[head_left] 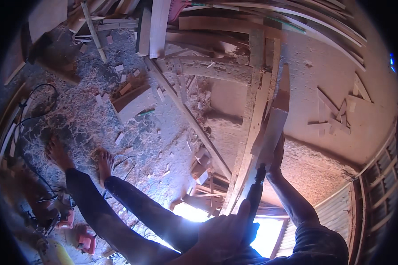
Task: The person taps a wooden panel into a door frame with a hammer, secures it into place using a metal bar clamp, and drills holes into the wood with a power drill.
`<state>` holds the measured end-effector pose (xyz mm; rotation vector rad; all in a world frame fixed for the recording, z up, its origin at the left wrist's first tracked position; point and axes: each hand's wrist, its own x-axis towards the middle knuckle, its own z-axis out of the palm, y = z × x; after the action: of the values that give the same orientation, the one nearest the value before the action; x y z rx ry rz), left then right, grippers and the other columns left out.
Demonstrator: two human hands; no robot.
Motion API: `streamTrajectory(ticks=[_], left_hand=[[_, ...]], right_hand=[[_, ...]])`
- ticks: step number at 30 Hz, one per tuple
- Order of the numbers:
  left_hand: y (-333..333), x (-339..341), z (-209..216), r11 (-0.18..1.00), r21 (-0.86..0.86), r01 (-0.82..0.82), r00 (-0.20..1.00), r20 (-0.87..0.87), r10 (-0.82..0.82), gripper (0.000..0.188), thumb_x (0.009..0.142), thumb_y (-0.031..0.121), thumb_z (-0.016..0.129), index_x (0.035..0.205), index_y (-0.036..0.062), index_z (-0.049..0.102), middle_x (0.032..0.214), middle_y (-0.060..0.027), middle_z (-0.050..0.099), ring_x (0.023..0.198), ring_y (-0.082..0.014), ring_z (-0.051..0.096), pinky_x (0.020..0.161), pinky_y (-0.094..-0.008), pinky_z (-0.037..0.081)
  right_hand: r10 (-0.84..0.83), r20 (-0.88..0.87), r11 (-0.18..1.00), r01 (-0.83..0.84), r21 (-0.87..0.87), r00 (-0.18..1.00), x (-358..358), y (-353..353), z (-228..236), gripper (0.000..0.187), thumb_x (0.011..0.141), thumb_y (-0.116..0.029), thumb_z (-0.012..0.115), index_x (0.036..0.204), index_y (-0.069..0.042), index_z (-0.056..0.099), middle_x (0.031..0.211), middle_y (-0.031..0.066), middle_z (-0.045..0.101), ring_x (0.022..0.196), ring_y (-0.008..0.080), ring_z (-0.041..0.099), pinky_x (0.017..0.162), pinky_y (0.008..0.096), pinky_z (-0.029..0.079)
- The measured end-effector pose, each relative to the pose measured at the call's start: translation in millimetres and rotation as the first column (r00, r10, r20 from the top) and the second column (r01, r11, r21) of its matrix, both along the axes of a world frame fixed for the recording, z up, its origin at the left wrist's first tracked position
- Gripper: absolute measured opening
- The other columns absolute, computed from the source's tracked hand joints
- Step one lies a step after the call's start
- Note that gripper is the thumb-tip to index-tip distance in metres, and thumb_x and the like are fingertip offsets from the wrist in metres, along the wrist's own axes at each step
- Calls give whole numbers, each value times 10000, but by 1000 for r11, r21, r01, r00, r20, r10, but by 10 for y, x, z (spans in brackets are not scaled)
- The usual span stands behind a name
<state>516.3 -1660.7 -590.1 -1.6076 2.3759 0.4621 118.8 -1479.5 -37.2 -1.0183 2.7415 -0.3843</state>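
Note:
My left hand is closed around a long, dark tool with a narrow nose; its exact kind is unclear. The tool's nose points up along a pale, flat board that slants over a wooden beam. My right hand grips this board along its right edge, and most of its fingers are hidden behind the wood. Beneath the board runs a long timber beam, part of a rough wooden bench frame.
Sawdust and wood offcuts litter the floor at left, around my bare feet. A thin batten leans diagonally against the frame. Stacked planks lie at the far side. Cables and red tools lie at left.

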Motion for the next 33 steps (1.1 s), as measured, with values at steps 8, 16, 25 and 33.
streamTrajectory(ticks=[8, 16, 25, 33], left_hand=[[-9, 3, -443, 993, -41, -107, 977, 179, 113, 349, 1005, 212, 417, 1350, 199, 473, 1343, -36, 592, 1219, -278, 574, 1020, -465, 455], [1, 61, -510, 990, -77, -118, 973, 191, 131, 348, 1016, 221, 402, 1353, 193, 484, 1339, -24, 596, 1216, -272, 576, 1002, -439, 474], [205, -669, 2805, 911, 377, 164, 426, -861, 280, 482, 882, 160, 612, 1333, 24, 514, 998, -78, 622, 841, -230, 605, 745, -370, 498], [316, -955, 5106, 544, 655, 524, 394, -753, 528, 503, 870, 110, 665, 1332, -39, 535, 796, -109, 667, 640, -135, 623, 601, -287, 503]], right_hand=[[585, -328, 791, -433, 432, 742, 99, -208, 48, 588, 1022, -288, 471, 1437, 101, 325, 1499, 319, 329, 1361, 457, 381, 1121, 485, 335], [296, -261, 929, -212, 304, 919, 6, 3, 70, 773, 963, -446, 542, 1446, 114, 315, 1509, 306, 319, 1366, 444, 371, 1115, 480, 328], [130, -215, 961, -71, 266, 968, 65, 78, 82, 636, 1026, -358, 410, 1456, 100, 317, 1516, 266, 330, 1389, 401, 334, 1141, 461, 283], [123, -375, 978, -48, 204, 919, 71, -224, -54, 501, 1035, -224, 360, 1431, 83, 346, 1500, 300, 314, 1389, 464, 297, 1156, 517, 238]])
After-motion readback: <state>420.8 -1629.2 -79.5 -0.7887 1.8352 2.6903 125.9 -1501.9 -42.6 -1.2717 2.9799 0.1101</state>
